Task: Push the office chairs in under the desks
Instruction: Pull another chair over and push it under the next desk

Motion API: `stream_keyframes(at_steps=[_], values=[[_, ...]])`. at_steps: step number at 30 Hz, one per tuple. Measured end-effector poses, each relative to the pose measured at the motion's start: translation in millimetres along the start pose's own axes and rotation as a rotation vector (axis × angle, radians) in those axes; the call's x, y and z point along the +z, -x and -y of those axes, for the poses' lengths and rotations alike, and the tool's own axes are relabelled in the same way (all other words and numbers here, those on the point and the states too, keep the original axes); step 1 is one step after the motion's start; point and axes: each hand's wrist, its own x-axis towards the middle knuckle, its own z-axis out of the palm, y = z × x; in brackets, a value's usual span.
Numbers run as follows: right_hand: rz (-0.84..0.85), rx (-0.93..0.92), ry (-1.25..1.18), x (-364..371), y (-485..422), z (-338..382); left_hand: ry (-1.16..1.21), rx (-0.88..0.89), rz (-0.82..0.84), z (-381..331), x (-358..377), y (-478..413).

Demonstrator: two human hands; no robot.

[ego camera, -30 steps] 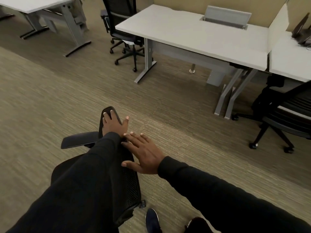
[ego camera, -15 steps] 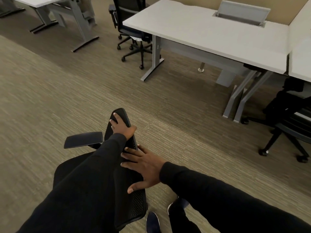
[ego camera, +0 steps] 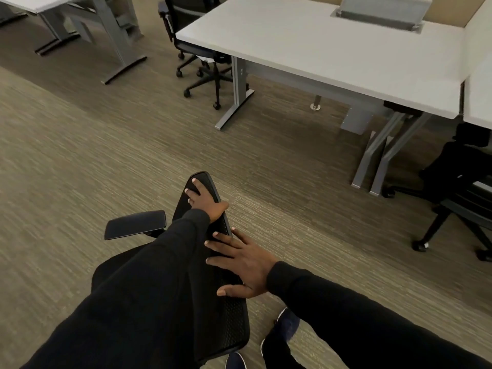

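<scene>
**Rolling chair, held by its backrest, well short of the counter**

Now the black mesh office chair (ego camera: pixel 213 275) stands out on the carpet (ego camera: pixel 80 169), well apart from the white counter (ego camera: pixel 332 49) ahead, with open floor between them. Its backrest is nearest the person, and one padded armrest (ego camera: pixel 135 225) sticks out to the left.

The left hand (ego camera: pixel 205 201) lies over the top edge of the backrest, thumb on the near side and fingers (ego camera: pixel 197 186) curled over the far side, clamped on the frame. The right hand (ego camera: pixel 245 267) is flat against the mesh lower down, fingers spread apart and gripping nothing, just pressing.

As a judgement, this chair should be fairly heavy but easy to move, since chairs of this kind run on castors; the castors of this one are hidden under the seat and sleeves. On carpet it will likely drag a little and may swivel or veer rather than track straight. The mesh will give under a flat palm, so the stiff rim of the backrest is the better place to hold. Two hands set apart along that rim should steer it and stop the seat turning.

Another chair (ego camera: pixel 197 49) stands at the far left end of the counter, and a third (ego camera: pixel 460 195) sits to the right. The gap between the counter legs (ego camera: pixel 234 94) looks the likely berth, though the armrest may meet the counter edge.
</scene>
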Motion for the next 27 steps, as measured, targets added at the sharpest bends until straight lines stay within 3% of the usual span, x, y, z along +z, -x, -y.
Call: stream_keyframes(at_steps=[7,17,24,27], values=[[-0.092,0.089,-0.005,-17.4,28.8,-63.8,-0.084,0.078,0.058,-79.0,32.5,-31.7],[-0.25,0.352,-0.009,-42.9,70.2,-120.1,-0.225,0.27,0.236,-192.8,84.6,-69.4],[-0.608,0.642,-0.146,-72.2,91.5,-137.4,-0.405,0.449,0.384,-243.2,117.2,-72.4],[-0.686,0.779,-0.134,-92.5,107.6,-160.1,-0.428,0.53,0.438,-253.9,131.8,-65.8]])
